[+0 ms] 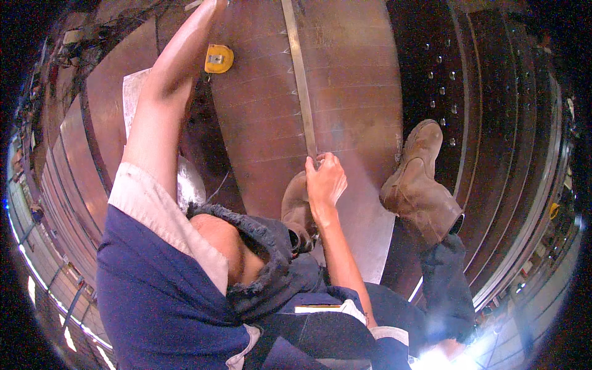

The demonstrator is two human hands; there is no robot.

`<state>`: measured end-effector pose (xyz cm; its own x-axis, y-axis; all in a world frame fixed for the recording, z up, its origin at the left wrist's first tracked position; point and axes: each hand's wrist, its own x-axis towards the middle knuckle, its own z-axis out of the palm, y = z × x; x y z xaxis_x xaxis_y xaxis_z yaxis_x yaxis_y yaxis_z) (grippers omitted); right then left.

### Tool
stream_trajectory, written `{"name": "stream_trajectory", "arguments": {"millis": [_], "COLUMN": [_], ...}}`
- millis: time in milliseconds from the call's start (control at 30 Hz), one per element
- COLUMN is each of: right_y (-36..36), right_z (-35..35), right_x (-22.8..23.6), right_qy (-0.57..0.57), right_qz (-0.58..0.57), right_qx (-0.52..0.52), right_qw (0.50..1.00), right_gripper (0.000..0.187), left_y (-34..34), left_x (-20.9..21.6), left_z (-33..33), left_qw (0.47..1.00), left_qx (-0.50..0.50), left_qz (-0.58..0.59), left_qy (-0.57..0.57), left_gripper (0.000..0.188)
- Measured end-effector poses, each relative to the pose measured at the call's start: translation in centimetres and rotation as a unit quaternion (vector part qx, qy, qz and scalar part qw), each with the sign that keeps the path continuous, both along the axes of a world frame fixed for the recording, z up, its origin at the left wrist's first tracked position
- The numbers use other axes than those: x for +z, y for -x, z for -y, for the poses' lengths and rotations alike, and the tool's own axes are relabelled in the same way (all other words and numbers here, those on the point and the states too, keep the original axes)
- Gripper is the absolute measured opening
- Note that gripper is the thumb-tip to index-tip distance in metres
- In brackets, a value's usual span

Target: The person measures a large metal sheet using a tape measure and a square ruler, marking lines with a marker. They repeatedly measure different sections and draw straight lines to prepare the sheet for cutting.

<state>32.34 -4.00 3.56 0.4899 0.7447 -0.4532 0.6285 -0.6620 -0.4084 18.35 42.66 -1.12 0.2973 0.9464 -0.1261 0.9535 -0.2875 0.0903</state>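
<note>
A long narrow metal strip point(299, 77), like a straightedge, lies lengthwise over a curved brown steel plate point(357, 80). Its near end is pinched by my right hand point(327, 182), thumb and fingers closed around it. Small light marks and faint cross lines run along the plate beside the strip. My left arm reaches far forward, and its hand is cut off by the top edge. Right of that forearm, a yellow tape measure point(219, 59) rests on the metal surface.
My brown boots, one beside my right hand and the other boot point(419, 179) farther right, stand on the metal. A dark steel section point(441, 80) with rows of shiny studs runs along the right. Curved metal layers point(77, 154) rise at left. Bright glare fills the lower right.
</note>
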Motion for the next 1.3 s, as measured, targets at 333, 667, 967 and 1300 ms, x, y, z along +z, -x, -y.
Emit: {"name": "stream_trajectory", "arguments": {"millis": [333,667,967,1300], "right_y": [0.1,0.0,-2.3,-1.4], "right_z": [-0.4,-3.8,-15.1,-19.4], "right_x": [0.6,1.1,0.5,-0.9], "right_qy": [-0.001,-0.145,-0.237,-0.173], "right_qz": [0.009,-0.026,-0.035,-0.007], "right_qx": [-0.007,-0.007,0.132,0.175], "right_qw": [1.000,0.989,0.962,0.969], "right_gripper": [0.027,0.021,0.016,0.017], "left_y": [-1.7,-0.9,-0.8,-0.9], "left_x": [2.2,1.7,2.3,2.0], "left_z": [3.1,3.3,3.4,3.5], "left_qw": [0.997,0.995,0.995,0.992], "left_qx": [0.023,0.038,0.051,0.064], "left_qz": [-0.055,-0.055,-0.024,-0.031], "left_qy": [0.058,0.077,0.082,0.107], "left_gripper": [0.135,0.147,0.147,0.148]}}
